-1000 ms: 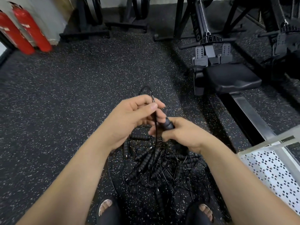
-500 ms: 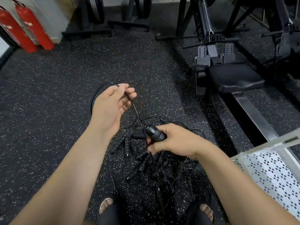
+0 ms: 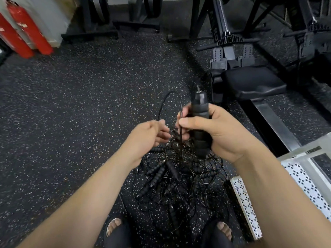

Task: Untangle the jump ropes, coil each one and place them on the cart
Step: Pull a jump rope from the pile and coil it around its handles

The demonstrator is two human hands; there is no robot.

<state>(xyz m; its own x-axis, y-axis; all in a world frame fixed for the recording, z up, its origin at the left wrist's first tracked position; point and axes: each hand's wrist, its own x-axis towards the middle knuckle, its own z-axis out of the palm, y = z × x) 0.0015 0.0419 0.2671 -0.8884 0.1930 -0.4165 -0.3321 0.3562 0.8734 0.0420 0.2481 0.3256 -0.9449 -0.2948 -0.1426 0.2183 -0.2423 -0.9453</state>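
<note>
We see the right hand [image 3: 220, 135] gripping a black ribbed jump-rope handle [image 3: 199, 111] upright above the tangled pile of jump ropes [image 3: 164, 176]. The blurred left hand [image 3: 145, 136] is just left, by a thin cable loop [image 3: 162, 104]. The white cart [image 3: 293, 156] stands near right.

- Floor [image 3: 71, 122]: black rubber matting w/ white and tan flecks, covers whole visible area.
- Wall [image 3: 53, 15]: pale, upper left; light skirting at base.
- Fire extinguishers [image 3: 26, 33]: 2 red cylinders, upright, side by side against wall, far left.
- Rack base [image 3: 89, 35]: black steel frame, flat feet on floor, top centre-left; 2nd similar frame [image 3: 141, 24] just right of it.
- Rower, upper right: black padded seat [image 3: 254, 81] on grey metal rail [image 3: 274, 122]; rail runs diagonally toward lower right.
- Footplates [image 3: 219, 51]: grey, perforated, paired, beyond seat.
- Pull handle [image 3: 230, 39]: black bar, docked above footplates.
- 2nd machine [image 3: 311, 38]: black, far right edge, partly cut off.
- Light: soft sheen on seat and rail.
</note>
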